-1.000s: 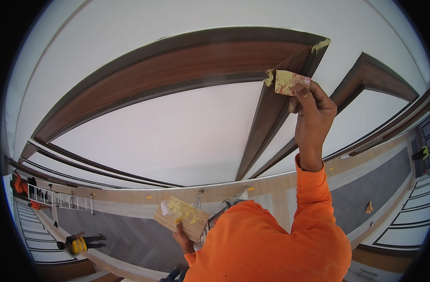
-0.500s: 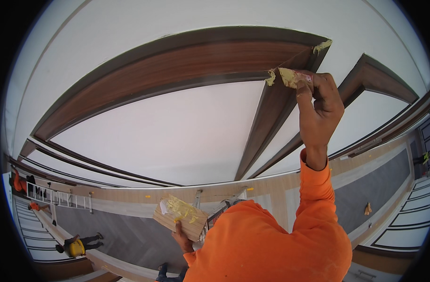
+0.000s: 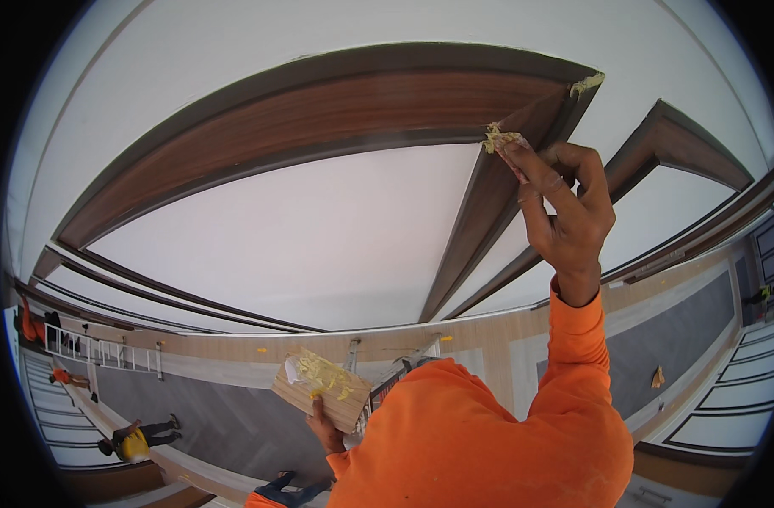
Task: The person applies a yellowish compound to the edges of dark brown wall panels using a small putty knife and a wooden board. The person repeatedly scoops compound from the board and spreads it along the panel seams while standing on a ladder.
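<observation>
My right hand (image 3: 573, 207) is raised to the wall, its fingers closed round a small flat spreader (image 3: 517, 159) smeared with putty. The tool's tip meets a lump of pale yellow putty (image 3: 493, 134) at the inner corner of a dark brown wood frame (image 3: 336, 100). More putty (image 3: 587, 84) sticks to that frame's outer corner. Low down, my left hand (image 3: 326, 430) grips the edge of a wooden board (image 3: 346, 412), thumb on top. A spread of yellow putty (image 3: 326, 374) and a white patch lie on the board. Some fingers under it are hidden.
Part of a metal ladder (image 3: 389, 381) shows beside the board. A second brown frame (image 3: 692, 144) stands at right. Down at left are a white ladder (image 3: 120, 357), a person in yellow (image 3: 134, 444) and others in orange. Someone's legs (image 3: 290, 489) show at the bottom edge.
My right hand has turned and shifted slightly down, bringing the spreader's tip left onto the inner-corner putty. The board stays nearly in place. Legs and orange clothing have come further into view at the bottom.
</observation>
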`<state>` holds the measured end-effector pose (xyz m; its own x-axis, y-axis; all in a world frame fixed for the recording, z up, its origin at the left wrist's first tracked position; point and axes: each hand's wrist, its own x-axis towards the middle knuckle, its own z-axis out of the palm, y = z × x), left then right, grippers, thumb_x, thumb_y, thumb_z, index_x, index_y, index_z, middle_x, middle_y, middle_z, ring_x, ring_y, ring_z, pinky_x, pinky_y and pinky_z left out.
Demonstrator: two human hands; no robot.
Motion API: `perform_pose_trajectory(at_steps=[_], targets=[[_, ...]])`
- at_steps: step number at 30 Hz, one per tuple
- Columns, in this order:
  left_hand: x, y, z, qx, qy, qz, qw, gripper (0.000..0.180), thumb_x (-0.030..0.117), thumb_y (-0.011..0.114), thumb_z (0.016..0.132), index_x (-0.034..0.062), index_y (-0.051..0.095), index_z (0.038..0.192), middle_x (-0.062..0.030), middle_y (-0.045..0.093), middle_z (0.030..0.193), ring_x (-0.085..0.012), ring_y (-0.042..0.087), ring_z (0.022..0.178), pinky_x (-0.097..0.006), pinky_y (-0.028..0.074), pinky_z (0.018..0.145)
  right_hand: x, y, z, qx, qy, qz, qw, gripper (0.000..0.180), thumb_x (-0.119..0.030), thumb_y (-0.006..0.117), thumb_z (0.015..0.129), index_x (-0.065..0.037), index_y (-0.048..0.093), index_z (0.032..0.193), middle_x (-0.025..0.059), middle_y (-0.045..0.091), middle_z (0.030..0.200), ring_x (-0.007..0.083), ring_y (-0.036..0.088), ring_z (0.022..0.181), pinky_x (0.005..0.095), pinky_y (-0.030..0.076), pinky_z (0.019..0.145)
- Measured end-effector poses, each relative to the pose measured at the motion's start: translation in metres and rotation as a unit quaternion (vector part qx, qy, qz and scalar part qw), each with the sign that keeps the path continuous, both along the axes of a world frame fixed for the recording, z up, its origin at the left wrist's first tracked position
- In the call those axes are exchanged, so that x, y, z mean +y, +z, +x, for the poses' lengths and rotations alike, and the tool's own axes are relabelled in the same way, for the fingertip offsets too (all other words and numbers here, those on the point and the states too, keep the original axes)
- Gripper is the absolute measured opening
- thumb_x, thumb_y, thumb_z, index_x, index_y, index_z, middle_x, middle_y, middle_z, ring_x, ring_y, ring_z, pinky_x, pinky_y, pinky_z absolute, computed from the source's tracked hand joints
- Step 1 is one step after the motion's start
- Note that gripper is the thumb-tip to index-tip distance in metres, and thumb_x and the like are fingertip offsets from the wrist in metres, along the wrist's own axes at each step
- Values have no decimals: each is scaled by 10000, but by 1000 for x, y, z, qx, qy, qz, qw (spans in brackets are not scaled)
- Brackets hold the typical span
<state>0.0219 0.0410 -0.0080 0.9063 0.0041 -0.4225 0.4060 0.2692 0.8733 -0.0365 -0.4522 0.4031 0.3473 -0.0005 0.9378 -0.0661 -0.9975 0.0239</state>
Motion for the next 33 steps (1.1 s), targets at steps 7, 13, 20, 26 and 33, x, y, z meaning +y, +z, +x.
perform_pose_trajectory(at_steps=[7, 13, 20, 26, 33], targets=[[-3, 7, 1, -5, -13, -14, 1000, 567, 280, 710, 987, -147, 573, 1333, -227, 706, 1151, -295, 735, 945, -408, 613, 813, -12, -43, 10, -45, -29, -41, 998, 623, 36, 919, 631, -149, 819, 1217, 55, 666, 1026, 149, 636, 802, 273, 527, 602], [-4, 9, 0, -11, -10, -16, 1000, 573, 287, 699, 991, -157, 568, 1330, -228, 704, 1147, -296, 735, 942, -405, 612, 802, -11, -49, 7, -72, -39, -58, 995, 567, 68, 895, 649, -121, 829, 1180, 59, 660, 1021, 157, 638, 801, 268, 551, 615], [-1, 5, 3, -13, -16, -8, 1000, 587, 289, 705, 990, -160, 560, 1339, -233, 701, 1148, -302, 734, 928, -407, 613, 793, 7, -35, 6, -132, 27, 193, 972, 385, 68, 784, 808, -45, 814, 1175, 60, 667, 923, 94, 604, 743, 232, 485, 592], [1, -5, -1, 3, -10, -30, 1000, 596, 293, 704, 994, -154, 548, 1356, -238, 686, 1177, -306, 725, 963, -418, 613, 804, 14, -52, 17, -171, 146, 338, 914, 266, 56, 733, 909, 6, 786, 1165, 56, 673, 942, 47, 571, 727, 213, 430, 588], [20, -28, 5, 21, -19, -7, 1000, 579, 292, 676, 1009, -153, 546, 1357, -229, 684, 1161, -311, 715, 961, -422, 603, 818, 19, -49, 24, -155, 197, 390, 886, 188, -12, 686, 1008, 25, 758, 1177, 58, 642, 1021, 65, 590, 755, 208, 486, 635]])
